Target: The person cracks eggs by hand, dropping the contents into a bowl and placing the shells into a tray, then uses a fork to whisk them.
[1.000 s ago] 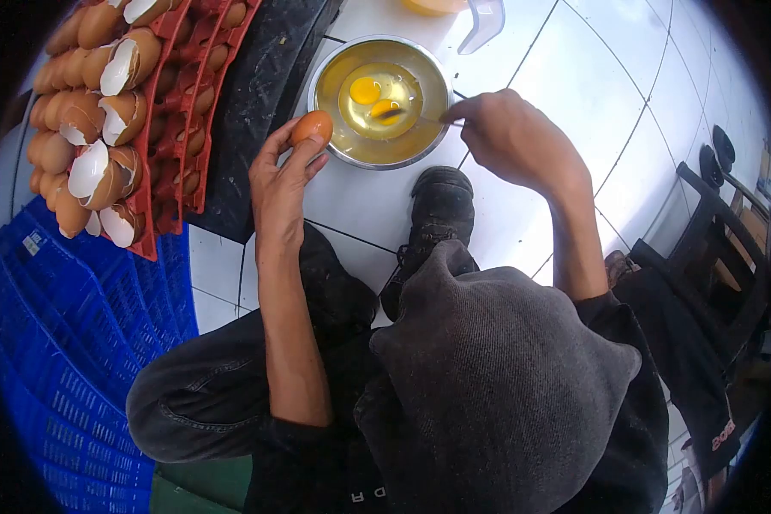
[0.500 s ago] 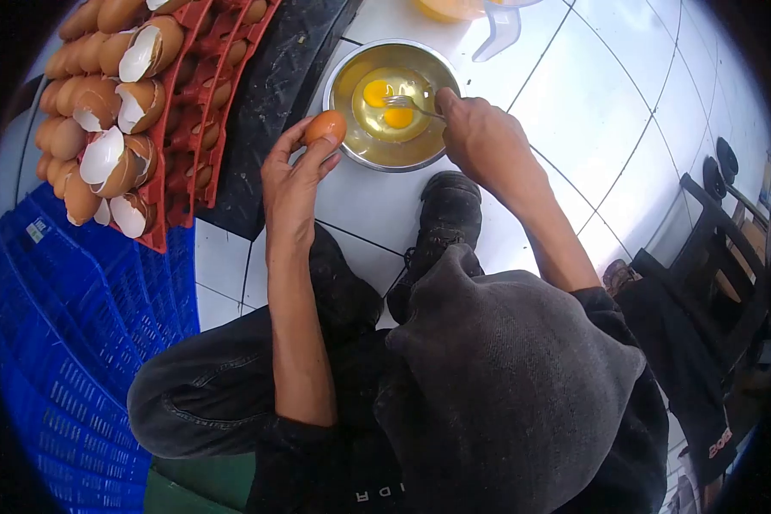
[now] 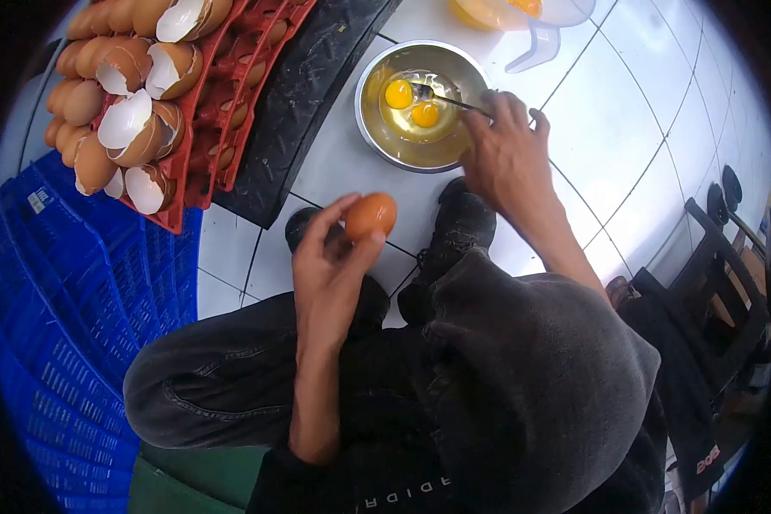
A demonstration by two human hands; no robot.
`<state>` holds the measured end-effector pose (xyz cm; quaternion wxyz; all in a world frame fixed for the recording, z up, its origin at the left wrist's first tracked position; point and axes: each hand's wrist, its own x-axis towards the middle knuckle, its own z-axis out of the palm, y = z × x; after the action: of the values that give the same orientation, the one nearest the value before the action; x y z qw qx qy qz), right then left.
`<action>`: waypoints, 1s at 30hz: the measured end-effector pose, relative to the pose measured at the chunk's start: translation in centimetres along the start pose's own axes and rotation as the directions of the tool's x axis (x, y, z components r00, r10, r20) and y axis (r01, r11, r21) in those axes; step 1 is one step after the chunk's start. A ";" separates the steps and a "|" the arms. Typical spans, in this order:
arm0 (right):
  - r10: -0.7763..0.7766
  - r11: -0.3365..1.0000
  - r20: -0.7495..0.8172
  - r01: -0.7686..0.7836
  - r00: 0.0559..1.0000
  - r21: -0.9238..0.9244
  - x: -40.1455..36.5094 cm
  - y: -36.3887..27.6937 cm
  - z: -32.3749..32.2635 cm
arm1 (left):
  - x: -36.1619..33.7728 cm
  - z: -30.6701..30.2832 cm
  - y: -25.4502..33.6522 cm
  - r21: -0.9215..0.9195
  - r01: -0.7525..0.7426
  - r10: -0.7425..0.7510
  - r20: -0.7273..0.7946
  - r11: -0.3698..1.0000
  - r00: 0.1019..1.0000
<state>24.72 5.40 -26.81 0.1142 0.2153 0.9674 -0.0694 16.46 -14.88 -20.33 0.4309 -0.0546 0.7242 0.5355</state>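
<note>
A brown egg [image 3: 371,217] is held between the thumb and fingers of my left hand [image 3: 330,265], above the floor and nearer to me than the bowl. The round metal bowl [image 3: 377,141] holds clear egg white and two whole yolks [image 3: 398,94]. A fork [image 3: 458,104] rests with its tines in the bowl beside the yolks, its handle reaching over the right rim. My right hand [image 3: 510,150] is at the handle's end, fingers bent and partly spread; whether they still touch the fork is unclear.
Red trays [image 3: 218,128] with brown eggs and broken shells [image 3: 128,128] stand at upper left on a black surface [image 3: 287,120]. A blue crate [image 3: 68,325] is at left. A clear plastic jug [image 3: 535,38] with orange-yellow contents is at the top. A black chair [image 3: 728,283] stands right.
My left hand has drawn back from the bowl's rim towards me with the egg. The fingers of my right hand have loosened around the fork's handle. The whole view has shifted slightly.
</note>
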 end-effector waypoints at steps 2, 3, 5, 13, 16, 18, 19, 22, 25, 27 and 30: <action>-0.052 0.999 0.137 0.053 0.989 -0.003 -0.1 -0.7 0.5 | -1.4 -0.4 -0.2 -0.024 0.024 -0.024 -0.013 0.999 1.000; -0.091 0.996 0.114 0.091 0.989 0.003 -0.1 -0.7 1.0 | -1.8 -0.7 -0.2 -0.021 0.036 -0.037 -0.015 0.999 0.999; -0.173 0.985 0.069 0.173 0.982 0.016 0.1 -0.7 2.5 | -1.8 -0.8 -0.3 -0.031 0.056 -0.057 -0.013 0.998 0.998; -0.234 0.972 0.084 0.230 0.969 0.050 1.7 -0.2 5.3 | -1.2 -1.1 -0.7 -0.080 0.101 -0.098 0.044 0.992 0.994; -0.238 0.971 0.091 0.236 0.967 0.035 1.9 -0.1 5.7 | -1.1 -1.1 -0.7 -0.090 0.108 -0.104 0.045 0.990 0.994; -0.231 0.972 0.142 0.235 0.963 -0.014 2.1 -0.1 5.7 | -1.0 -1.1 -0.9 -0.100 0.106 -0.102 0.044 0.989 0.994; -0.237 0.971 0.132 0.238 0.963 0.002 2.2 0.0 5.8 | -1.0 -1.1 -0.9 -0.105 0.104 -0.100 0.043 0.989 0.994; -0.247 0.969 0.125 0.245 0.961 0.031 2.2 0.1 5.8 | -1.0 -1.1 -0.8 -0.101 0.101 -0.097 0.046 0.990 0.994; -0.244 0.970 0.167 0.243 0.955 0.026 2.3 -0.1 5.6 | -1.1 -1.0 -0.5 -0.095 0.108 -0.104 0.042 0.990 0.994; -0.240 0.971 0.191 0.240 0.952 0.021 2.4 0.0 5.5 | -1.0 -1.0 -0.7 -0.101 0.106 -0.102 0.047 0.989 0.994; -0.256 0.967 0.122 0.254 0.959 0.033 2.2 0.2 6.2 | -1.0 -1.0 -0.9 -0.112 0.102 -0.097 0.049 0.988 0.994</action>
<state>24.06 5.29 -33.37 0.1627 0.0849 0.9774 -0.1053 16.98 -16.45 -20.23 0.4690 -0.1037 0.6792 0.5550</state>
